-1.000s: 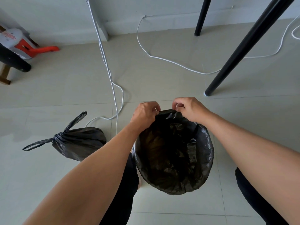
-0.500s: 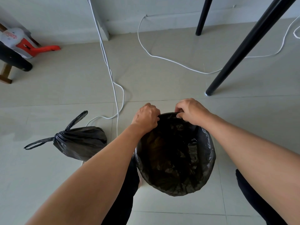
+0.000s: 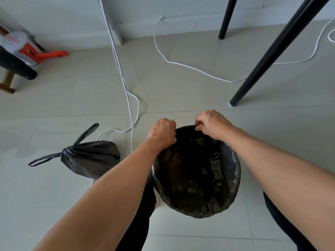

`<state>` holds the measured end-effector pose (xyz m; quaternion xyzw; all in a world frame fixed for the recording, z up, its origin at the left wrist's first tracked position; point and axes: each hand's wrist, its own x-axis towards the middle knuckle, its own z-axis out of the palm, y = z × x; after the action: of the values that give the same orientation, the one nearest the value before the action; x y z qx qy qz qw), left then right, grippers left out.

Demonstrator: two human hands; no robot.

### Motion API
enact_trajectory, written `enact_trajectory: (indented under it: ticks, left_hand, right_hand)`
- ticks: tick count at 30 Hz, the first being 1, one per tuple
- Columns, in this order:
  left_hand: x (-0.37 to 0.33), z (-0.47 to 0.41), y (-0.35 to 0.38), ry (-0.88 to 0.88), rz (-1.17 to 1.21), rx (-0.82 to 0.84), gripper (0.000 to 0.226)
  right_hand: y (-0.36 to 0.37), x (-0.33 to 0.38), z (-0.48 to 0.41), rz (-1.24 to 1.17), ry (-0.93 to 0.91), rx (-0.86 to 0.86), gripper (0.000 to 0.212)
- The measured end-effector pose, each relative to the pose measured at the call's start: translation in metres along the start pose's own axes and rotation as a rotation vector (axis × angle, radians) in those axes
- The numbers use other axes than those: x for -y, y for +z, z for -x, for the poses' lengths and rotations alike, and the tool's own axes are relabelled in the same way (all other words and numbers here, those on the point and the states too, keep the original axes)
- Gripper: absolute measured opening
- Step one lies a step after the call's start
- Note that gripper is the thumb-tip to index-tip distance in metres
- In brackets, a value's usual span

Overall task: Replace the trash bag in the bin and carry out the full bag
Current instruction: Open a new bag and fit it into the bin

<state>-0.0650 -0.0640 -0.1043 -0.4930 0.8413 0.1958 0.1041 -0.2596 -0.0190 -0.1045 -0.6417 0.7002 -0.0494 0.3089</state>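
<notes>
A round bin stands on the floor between my knees, lined with a fresh black trash bag point(image 3: 197, 176) whose edge is folded over the rim all round, hiding the bin itself. My left hand point(image 3: 163, 132) grips the bag's edge at the far left of the rim. My right hand point(image 3: 212, 125) pinches the edge at the far side of the rim, a little to the right. The full black bag point(image 3: 90, 157), tied shut with two loose handle ends, lies on the tiles to the left of the bin, apart from both hands.
White cables point(image 3: 126, 98) trail across the tiled floor just beyond the bin and full bag. Two black table legs point(image 3: 268, 57) slant down at the back right. An orange and white appliance point(image 3: 27, 49) and a black cylinder point(image 3: 16, 66) sit at the far left wall.
Both hands have moved apart along the far rim and lowered the bag's edge over it; the bunched plastic between them is now stretched flat on the rim.
</notes>
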Motion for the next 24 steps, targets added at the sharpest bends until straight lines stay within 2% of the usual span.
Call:
enact_trajectory:
  ticks: [6, 9, 14, 16, 19, 21, 24]
  left_hand:
    - [0.012, 0.01, -0.008, -0.115, -0.048, 0.061, 0.012]
    - [0.014, 0.012, -0.012, -0.16, -0.024, 0.123, 0.012]
    - [0.016, 0.011, -0.019, -0.19, -0.035, 0.223, 0.019]
    - [0.015, 0.007, -0.02, -0.16, 0.005, 0.167, 0.027]
    - [0.009, -0.001, -0.018, -0.066, 0.156, -0.007, 0.046]
    - [0.001, -0.008, -0.016, 0.002, 0.218, -0.094, 0.047]
    - [-0.007, -0.015, -0.01, 0.046, 0.263, -0.116, 0.046]
  right_hand:
    - [-0.01, -0.012, 0.018, -0.098, -0.014, -0.068, 0.053]
    - [-0.011, -0.018, 0.026, -0.082, 0.02, -0.075, 0.056]
    - [-0.008, -0.017, 0.029, -0.063, 0.039, -0.08, 0.044]
    - [-0.008, -0.017, 0.027, -0.062, 0.036, -0.102, 0.044]
    - [-0.008, -0.016, 0.023, -0.078, 0.027, -0.143, 0.045]
    - [-0.007, -0.015, 0.02, -0.077, 0.022, -0.167, 0.045]
    - [-0.005, -0.014, 0.018, -0.061, 0.02, -0.167, 0.041]
